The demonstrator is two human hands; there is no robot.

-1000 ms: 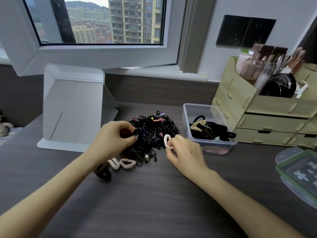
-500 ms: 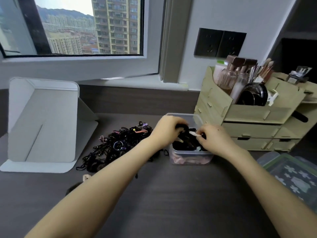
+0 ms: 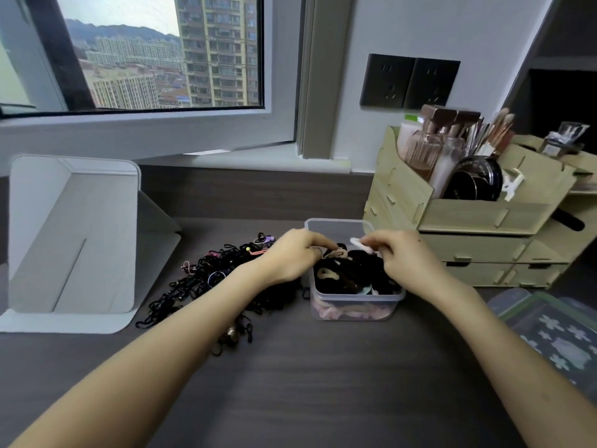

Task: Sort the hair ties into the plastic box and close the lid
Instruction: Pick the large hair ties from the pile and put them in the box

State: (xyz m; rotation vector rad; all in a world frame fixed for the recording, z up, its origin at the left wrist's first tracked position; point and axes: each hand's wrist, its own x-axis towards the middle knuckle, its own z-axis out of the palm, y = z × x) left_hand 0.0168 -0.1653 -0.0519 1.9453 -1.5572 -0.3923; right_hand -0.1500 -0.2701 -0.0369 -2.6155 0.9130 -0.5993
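dark wood-grain desk (image 3: 323,383) under a window (image 3: 155,53).

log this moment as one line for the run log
stage: sorting | left hand: over box, on ties | right hand: holds white tie over box | pile: left of box | lid: off, right

wooden organizer (image 3: 478,215) crowds plastic box (image 3: 352,307) rightward; tie pile (image 3: 206,282) leftward.
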